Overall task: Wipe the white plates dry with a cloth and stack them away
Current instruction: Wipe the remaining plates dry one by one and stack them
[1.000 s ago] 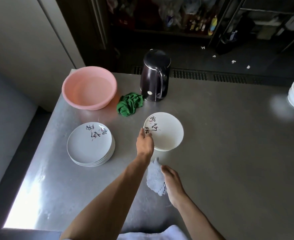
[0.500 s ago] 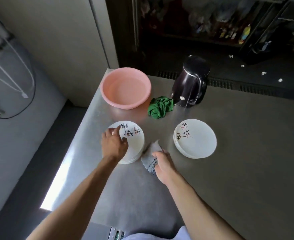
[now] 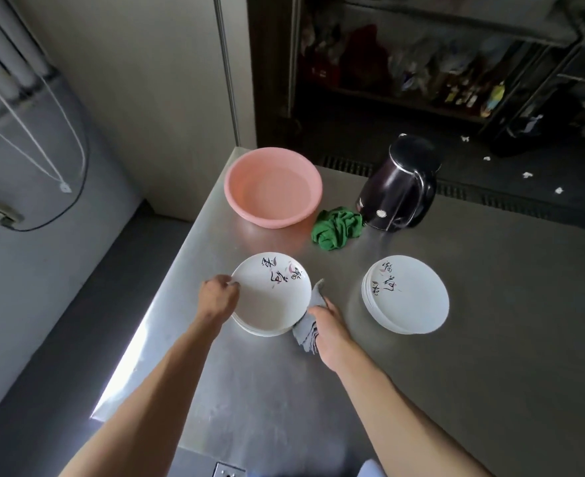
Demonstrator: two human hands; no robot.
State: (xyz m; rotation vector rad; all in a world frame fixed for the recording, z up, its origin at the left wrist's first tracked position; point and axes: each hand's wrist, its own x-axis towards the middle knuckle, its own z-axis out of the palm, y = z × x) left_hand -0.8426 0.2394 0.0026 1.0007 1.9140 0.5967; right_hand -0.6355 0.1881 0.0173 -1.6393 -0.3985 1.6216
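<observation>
Two stacks of white plates with dark painted marks sit on the steel table. The left stack (image 3: pixel 270 301) has its top plate tilted up slightly, its left rim pinched by my left hand (image 3: pixel 219 297). My right hand (image 3: pixel 329 330) holds a crumpled grey cloth (image 3: pixel 307 330) pressed against the right rim of that plate. The right stack (image 3: pixel 409 299) lies flat and untouched, a hand's width to the right of my right hand.
A pink basin (image 3: pixel 273 185) stands at the back left of the steel table (image 3: pixel 490 339). A green rag (image 3: pixel 337 228) lies beside a dark kettle (image 3: pixel 399 189). The table's left edge drops off just left of my left hand.
My left hand went from the right stack over to the left stack and took its top plate by the rim. My right hand carried the cloth up to that plate's right edge.
</observation>
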